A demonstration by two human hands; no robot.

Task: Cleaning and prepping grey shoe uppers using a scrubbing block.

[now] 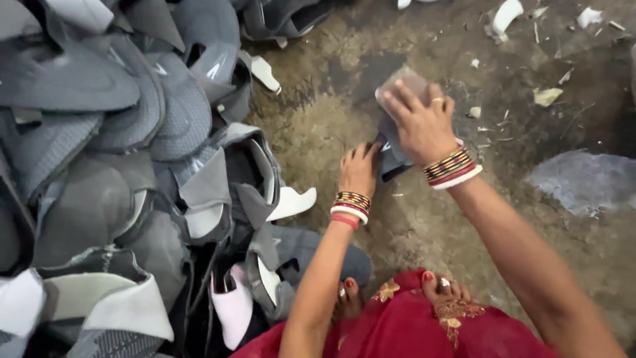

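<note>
I looked down on a rough, stained concrete floor (pixel 344 113), mottled brown and grey, littered with pale scraps of paper or trimmings (pixel 507 13) toward the far edge. A grey patch (pixel 583 182) lay on the floor to the right. All along my left rose a large heap of grey and black shoe uppers (pixel 132 172), some showing white linings, spilling close to my left arm and crowding that side. At the bottom of the view I saw red cloth with gold embroidery (pixel 411 325) and bare toes with red nails (pixel 437 282) peeking from beneath it.

The dark shoe upper piece (pixel 392 159) lay on the floor just beyond the toes, between my two hands. My left hand (pixel 358 171) pressed flat on its near left edge, fingers spread over it. My right hand (pixel 422 122) lay on top of it from the right, fingers curled around a small pale block (pixel 401 85) held against the floor just past the piece. Both wrists carried red, gold and white bangles (pixel 452 168).
</note>
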